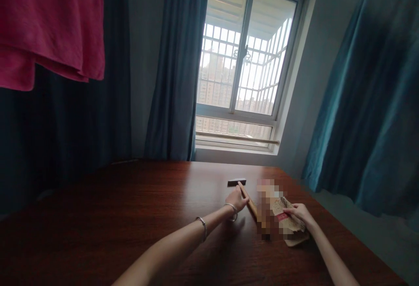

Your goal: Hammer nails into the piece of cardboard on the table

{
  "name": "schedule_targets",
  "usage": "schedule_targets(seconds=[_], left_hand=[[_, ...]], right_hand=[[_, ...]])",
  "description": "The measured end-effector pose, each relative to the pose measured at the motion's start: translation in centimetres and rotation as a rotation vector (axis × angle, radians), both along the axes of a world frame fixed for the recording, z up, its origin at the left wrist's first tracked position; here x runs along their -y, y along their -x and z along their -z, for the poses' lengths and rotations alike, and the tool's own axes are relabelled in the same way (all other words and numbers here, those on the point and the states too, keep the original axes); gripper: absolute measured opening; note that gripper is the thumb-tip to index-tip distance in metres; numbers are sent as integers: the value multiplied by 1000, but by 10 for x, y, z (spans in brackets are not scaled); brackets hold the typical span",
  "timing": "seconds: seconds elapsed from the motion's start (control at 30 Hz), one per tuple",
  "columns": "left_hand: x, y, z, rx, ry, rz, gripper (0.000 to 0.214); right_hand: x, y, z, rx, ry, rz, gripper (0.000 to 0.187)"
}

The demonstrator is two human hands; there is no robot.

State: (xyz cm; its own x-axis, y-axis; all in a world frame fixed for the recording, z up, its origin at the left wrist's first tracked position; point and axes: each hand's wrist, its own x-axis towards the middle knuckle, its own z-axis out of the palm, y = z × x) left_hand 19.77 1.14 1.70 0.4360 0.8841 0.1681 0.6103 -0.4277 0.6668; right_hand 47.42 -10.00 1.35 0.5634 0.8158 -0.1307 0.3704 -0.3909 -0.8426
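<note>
Left hand (237, 198) curled round handle (252, 209) (wooden), right hand (302, 215) pinching beige item (293, 223)

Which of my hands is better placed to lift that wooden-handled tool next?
Likely your left hand: it grips the wooden handle close to the dark head, while your right hand holds the beige patterned item.

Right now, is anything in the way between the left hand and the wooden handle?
No, nothing visible: the left hand grips the wooden handle close to its dark head. The patterned piece in the right hand is off to the right. A pixelated patch hides what's between.
</note>
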Motion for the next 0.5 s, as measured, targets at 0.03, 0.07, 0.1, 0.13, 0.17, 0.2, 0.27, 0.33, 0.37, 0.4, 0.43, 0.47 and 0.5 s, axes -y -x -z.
schedule_targets(seconds=[0.03,0.07,0.1,0.13,0.17,0.2,0.27,0.33,0.37,0.4,0.43,0.47,0.5], left_hand=[[7,-8,1,-18,-1,3,60],[14,-16,2,-34,10,1,67],[19,-22,3,-55,31,-7,72],[24,-28,4,-75,51,-17,75],[27,-33,5,-93,70,-26,77],[29,-37,6,-105,86,-34,77],[29,-46,7,-91,110,-32,76],[28,-53,9,-10,140,-11,78],[26,-56,9,33,154,-6,82],[25,-59,9,60,166,-10,86],[23,-61,9,65,176,-23,91],[22,-62,8,49,184,-45,94],[21,-62,7,21,193,-71,96]], right_hand=[[0,0,-1,40,12,12,36],[1,1,-2,106,33,31,38],[2,2,-2,201,70,55,41],[3,4,-2,318,120,78,44],[5,7,-2,442,179,97,47],[7,10,0,554,237,108,50],[12,18,6,680,311,98,57],[20,28,16,718,322,77,64],[24,34,22,735,315,71,68],[27,39,27,750,312,74,72],[31,45,32,770,306,81,75],[34,51,37,797,297,95,77],[37,56,40,829,285,113,78]])
